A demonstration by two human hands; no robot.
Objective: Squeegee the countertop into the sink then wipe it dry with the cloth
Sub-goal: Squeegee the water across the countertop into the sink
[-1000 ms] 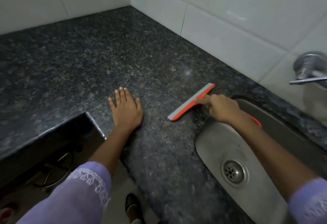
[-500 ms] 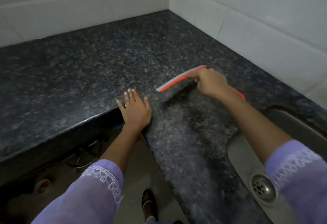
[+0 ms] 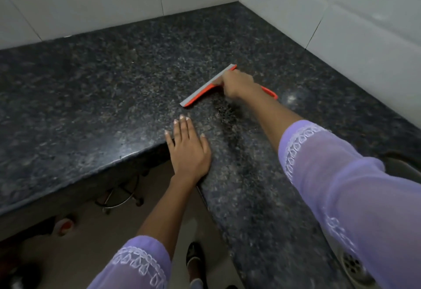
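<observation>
Carried farther from the sink [image 3: 355,263] since a second ago. Nearest, left hand [image 3: 189,149] flat, empty, on the table [image 3: 91,97] edge; beyond, right hand [image 3: 237,83] clenched around orange squeegee [image 3: 200,95], blade set diagonally, sink behind and rightward for the pull.

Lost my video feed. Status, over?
Right hand gripping squeegee, blade on countertop. Left hand flat at counter edge, empty. Path to sink clear. No cloth seen.
</observation>
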